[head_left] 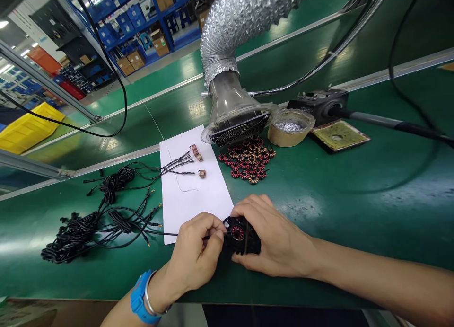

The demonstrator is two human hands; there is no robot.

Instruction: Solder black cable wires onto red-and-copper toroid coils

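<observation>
My right hand [275, 237] holds a black round slotted holder [246, 237] against the green bench, with a copper-and-red wound toroid coil [237, 233] set in its opening. My left hand [195, 252] pinches a thin black wire [170, 233] close to the coil, though the fingers hide the exact tip. That wire runs left to a tangled bundle of black wires [115, 225]. On a white paper sheet [193, 194] lie several small coils [202, 173] joined to wires.
Beyond the paper is a heap of red-and-copper toroid coils [246, 160]. A silver fume duct with a fan mouth [239, 128] hangs above the bench. Near it stand a round tin of solder scraps [291, 127], a soldering iron on its stand [319, 106], and a yellow sponge tray [338, 136].
</observation>
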